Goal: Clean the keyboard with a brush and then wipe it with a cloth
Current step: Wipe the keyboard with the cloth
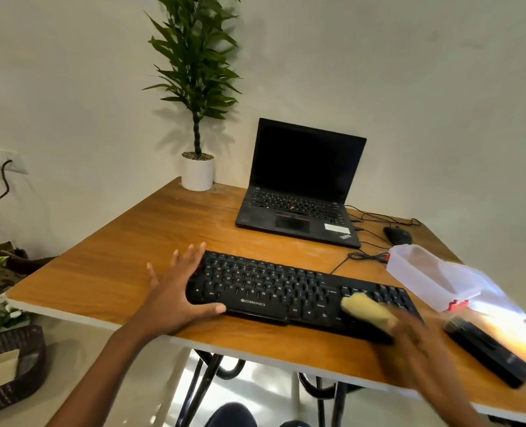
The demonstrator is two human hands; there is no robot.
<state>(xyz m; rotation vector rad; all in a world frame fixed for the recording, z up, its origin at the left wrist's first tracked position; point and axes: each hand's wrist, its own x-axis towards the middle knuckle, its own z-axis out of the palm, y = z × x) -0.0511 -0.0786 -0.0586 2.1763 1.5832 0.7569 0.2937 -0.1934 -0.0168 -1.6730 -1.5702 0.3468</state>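
Bracing the left end of a black rectangular keyboard [274, 285], the left hand [178, 291] has its grip spread wide, with the thumb lying along the front edge of the keys. The keyboard lies near the front edge of the wooden desk [126, 266]. The right hand [415, 340] is on a wadded yellow cloth [368, 309] at the keyboard's right end; motion blur hides its grip, so I cannot tell whether the fingers curl round the cloth. A black brush [486, 349] lies toward the front right corner, just beside a clear plastic box [425, 272]. An open black laptop [301, 195] stands near the back edge.
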